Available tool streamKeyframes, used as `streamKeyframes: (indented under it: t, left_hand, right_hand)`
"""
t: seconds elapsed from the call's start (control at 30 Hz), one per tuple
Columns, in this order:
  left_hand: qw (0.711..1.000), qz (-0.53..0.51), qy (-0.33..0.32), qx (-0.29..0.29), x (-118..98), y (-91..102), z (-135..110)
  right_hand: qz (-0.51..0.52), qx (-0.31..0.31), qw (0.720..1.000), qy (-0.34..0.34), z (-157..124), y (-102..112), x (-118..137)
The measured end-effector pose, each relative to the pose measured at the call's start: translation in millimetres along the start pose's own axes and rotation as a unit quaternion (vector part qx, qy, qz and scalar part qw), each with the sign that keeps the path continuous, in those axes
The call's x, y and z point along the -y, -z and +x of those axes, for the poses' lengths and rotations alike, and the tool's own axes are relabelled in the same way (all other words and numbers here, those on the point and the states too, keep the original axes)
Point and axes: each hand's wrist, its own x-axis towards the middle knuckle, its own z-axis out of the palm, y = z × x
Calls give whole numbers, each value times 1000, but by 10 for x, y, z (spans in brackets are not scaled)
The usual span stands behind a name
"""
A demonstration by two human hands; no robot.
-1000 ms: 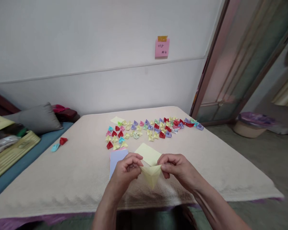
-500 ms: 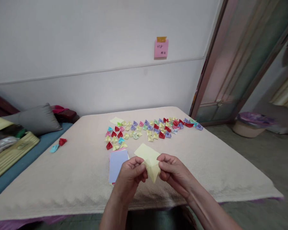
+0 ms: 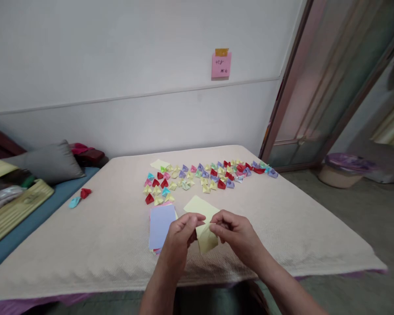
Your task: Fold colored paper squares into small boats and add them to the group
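Note:
Between my two hands is a folded piece of pale yellow paper [image 3: 207,239], raised over the front part of the table. My left hand [image 3: 183,231] pinches its left edge, thumb on top. From the other side, my right hand [image 3: 231,227] grips the upper right part between thumb and fingers. Just behind lies a flat pale yellow sheet [image 3: 197,205], partly covered by my hands. A stack of coloured paper [image 3: 162,227] with a lavender sheet on top sits left of my left hand.
Several small folded paper pieces [image 3: 213,186] in many colours spread across the back of the cloth-covered table [image 3: 298,232]. A red folded piece [image 3: 85,193] and a light blue one [image 3: 74,201] lie far left. Another yellow sheet [image 3: 160,164] rests at the back.
The folded yellow paper has turned in my hands: its pointed lower end has given way to a squarer one. My right hand has shifted slightly left, closer to my left hand.

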Motion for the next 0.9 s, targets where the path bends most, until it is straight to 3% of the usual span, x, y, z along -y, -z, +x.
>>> streamKeyframes:
  t: [0.13,0.23,0.37,0.63,0.9]
  left_hand:
    - [994,98,-24,45,-47,38,-20]
    - [983,172,-60,25,-30,13,-21]
    - [981,181,-70,-15,1,-40,-4]
    - [993,67,-44,-93,89,13,61]
    - [999,25,26,-30,18,27,21]
  right_hand:
    - [-176,-17,979,103,-24,17,22]
    - [-201,-15,971,126,-22,11,16]
    - [-133,-15,986,104,-1,7,33]
    - [38,25,999,2,43,-23,-76]
    - [105,-10,991,-84,66,-45,-76]
